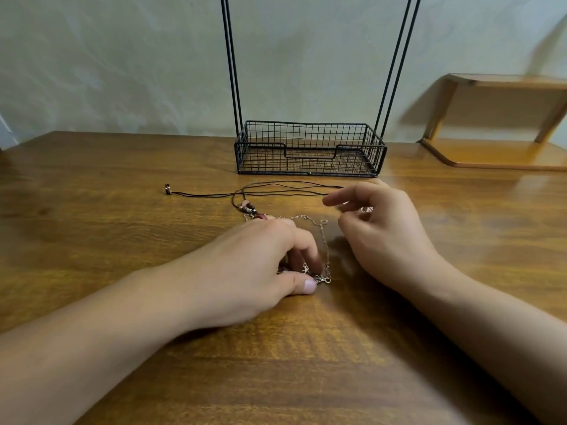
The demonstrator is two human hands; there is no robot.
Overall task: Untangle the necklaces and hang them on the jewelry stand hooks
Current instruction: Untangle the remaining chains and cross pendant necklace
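Observation:
A dark cord necklace (276, 191) with reddish beads (250, 208) lies stretched across the wooden table, its knotted end at the left. A thin gold chain necklace (319, 223) loops between my hands. My left hand (264, 265) rests on the table with fingers curled over the tangle, thumb and fingers pinching the chain near its clasp (325, 280). My right hand (383, 228) hovers with fingers curled, pinching a small shiny part of the chain near its fingertips. The black wire jewelry stand (310, 148) stands behind; its hooks are out of view.
The stand has a mesh basket base and two pairs of tall black rods (230, 62) rising out of frame. A wooden shelf riser (497, 118) sits at the back right. A pale wall runs behind the table (92, 210).

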